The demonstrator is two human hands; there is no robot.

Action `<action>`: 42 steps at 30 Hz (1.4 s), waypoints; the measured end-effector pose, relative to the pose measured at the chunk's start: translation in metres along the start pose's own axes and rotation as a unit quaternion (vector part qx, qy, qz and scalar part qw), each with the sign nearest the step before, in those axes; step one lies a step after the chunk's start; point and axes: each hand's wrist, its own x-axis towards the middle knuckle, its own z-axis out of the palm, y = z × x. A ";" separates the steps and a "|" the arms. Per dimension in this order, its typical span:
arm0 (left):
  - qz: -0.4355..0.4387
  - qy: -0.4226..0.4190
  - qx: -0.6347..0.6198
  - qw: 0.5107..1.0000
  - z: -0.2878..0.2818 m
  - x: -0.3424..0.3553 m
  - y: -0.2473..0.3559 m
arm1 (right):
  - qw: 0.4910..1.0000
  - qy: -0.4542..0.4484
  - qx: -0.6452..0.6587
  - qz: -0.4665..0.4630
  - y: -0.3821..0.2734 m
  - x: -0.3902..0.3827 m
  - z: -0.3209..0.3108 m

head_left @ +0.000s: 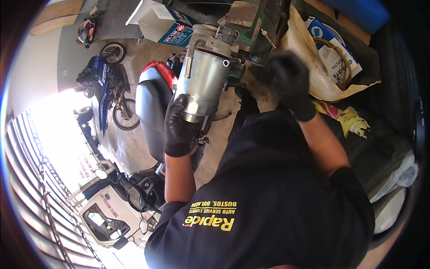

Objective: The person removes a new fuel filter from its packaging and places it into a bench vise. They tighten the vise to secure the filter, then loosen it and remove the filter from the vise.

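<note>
My left hand (pixel 178 127), in a black glove, is closed around the lower end of a silver fuel filter canister (pixel 202 83). A metal filter head (pixel 214 45) with a hose stub and a dark cap sits on top of the canister. Close behind that head stands a worn green bench vise (pixel 244 27); whether the head is clamped in it, I cannot tell. Off to the right of the filter, my right hand (pixel 290 83), also gloved in black, is in the air near a sheet of brown paper. Its fingers are smeared by motion.
An opened white and teal carton (pixel 168 27) lies behind the filter. At right, the brown paper (pixel 309 71) bears a blue and white filter box (pixel 338 58) and a twisted cord loop. A yellow rag (pixel 351 122) lies nearer. Motorcycles (pixel 105 85) and a white truck (pixel 105 217) stand left.
</note>
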 end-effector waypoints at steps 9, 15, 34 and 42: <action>0.023 -0.026 0.037 0.999 0.014 0.004 0.007 | 0.881 -0.348 -0.028 -0.320 -0.002 0.149 0.070; 0.201 0.054 0.461 0.863 0.030 -0.002 0.026 | 0.926 -0.309 0.038 -0.213 -0.026 0.133 0.081; 0.281 0.132 0.590 0.746 0.055 -0.009 0.083 | 0.935 -0.255 0.184 -0.163 -0.111 0.137 0.079; 0.312 0.032 0.256 0.914 0.073 0.001 0.072 | 0.944 -0.165 0.101 -0.268 -0.128 0.114 0.057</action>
